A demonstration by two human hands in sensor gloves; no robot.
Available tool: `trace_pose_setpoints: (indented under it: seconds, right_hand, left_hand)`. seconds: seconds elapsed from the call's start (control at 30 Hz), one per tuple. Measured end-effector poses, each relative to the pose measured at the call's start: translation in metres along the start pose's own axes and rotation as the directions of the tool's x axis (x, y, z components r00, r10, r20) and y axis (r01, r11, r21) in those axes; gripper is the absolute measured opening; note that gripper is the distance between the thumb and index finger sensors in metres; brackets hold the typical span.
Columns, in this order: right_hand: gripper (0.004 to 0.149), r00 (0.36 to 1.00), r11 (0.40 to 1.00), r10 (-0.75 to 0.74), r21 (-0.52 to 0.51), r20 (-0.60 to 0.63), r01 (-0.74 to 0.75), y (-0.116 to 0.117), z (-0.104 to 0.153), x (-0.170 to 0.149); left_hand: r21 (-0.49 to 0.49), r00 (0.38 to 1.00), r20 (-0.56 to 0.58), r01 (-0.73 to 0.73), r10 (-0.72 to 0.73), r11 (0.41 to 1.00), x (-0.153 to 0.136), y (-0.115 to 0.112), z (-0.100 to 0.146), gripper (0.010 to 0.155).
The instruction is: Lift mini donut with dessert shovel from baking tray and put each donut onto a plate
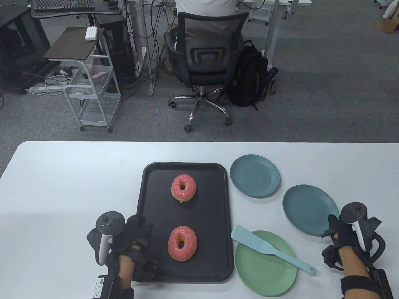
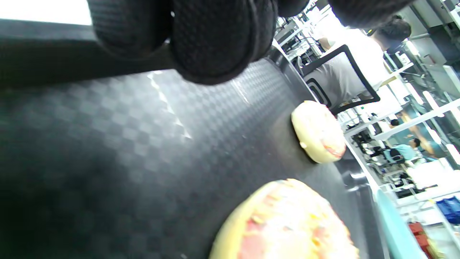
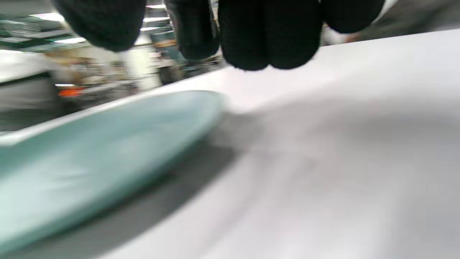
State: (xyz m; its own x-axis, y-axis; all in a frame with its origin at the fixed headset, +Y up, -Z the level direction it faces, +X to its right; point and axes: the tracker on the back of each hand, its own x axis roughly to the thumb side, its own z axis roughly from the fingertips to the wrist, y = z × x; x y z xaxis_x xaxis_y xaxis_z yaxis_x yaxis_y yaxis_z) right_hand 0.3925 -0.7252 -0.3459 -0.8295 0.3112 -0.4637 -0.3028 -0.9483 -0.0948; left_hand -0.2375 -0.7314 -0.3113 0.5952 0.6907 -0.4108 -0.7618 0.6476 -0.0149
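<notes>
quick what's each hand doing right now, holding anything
Left hand: fingers rest on the baking tray edge, gripping nothing.
Right hand: loosely curled, holding nothing.

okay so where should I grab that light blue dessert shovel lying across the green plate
Grip the dessert shovel by its thin handle, near the looped end that sticks out past the green plate over the table. Come from the right with the right hand; the wide blade points toward the baking tray.

White table (image 1: 62,187) carries black baking tray (image 1: 149,199), two teal plates (image 1: 255,180) (image 1: 310,209), green plate (image 1: 265,274); right hand (image 1: 341,232) possibly resting on it.
</notes>
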Motion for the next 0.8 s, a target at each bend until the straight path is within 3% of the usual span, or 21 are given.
trace_pose_setpoints:
  seconds: [0.13, 0.27, 0.5, 0.6, 0.8]
  right_hand:
    - [0.068, 0.935, 0.998, 0.026, 0.050, 0.353, -0.047, -0.002, 0.049, 0.039]
    - [0.071, 0.834, 0.973, 0.121, 0.102, 0.538, -0.207, 0.014, 0.091, 0.066]
    - [0.072, 0.737, 0.881, 0.367, 0.042, 0.567, -0.471, 0.048, 0.114, 0.076]
    - [0.069, 0.744, 0.887, 0.353, 0.049, 0.567, -0.458, 0.054, 0.114, 0.076]
    - [0.063, 0.764, 0.911, 0.330, 0.025, 0.554, -0.411, 0.057, 0.113, 0.077]
  left_hand:
    - [0.026, 0.998, -0.016, 0.068, -0.068, 0.997, -0.004, 0.001, -0.002, 0.067]
    - [0.052, 0.993, -0.047, 0.110, -0.108, 0.993, -0.009, 0.001, -0.004, 0.070]
    - [0.025, 0.965, -0.117, 0.240, -0.235, 0.971, -0.015, -0.003, -0.005, 0.073]
    - [-0.034, 0.948, -0.143, 0.281, -0.283, 0.959, -0.018, -0.008, -0.008, 0.075]
    - [-0.058, 0.923, -0.178, 0.337, -0.342, 0.940, -0.020, -0.012, -0.012, 0.075]
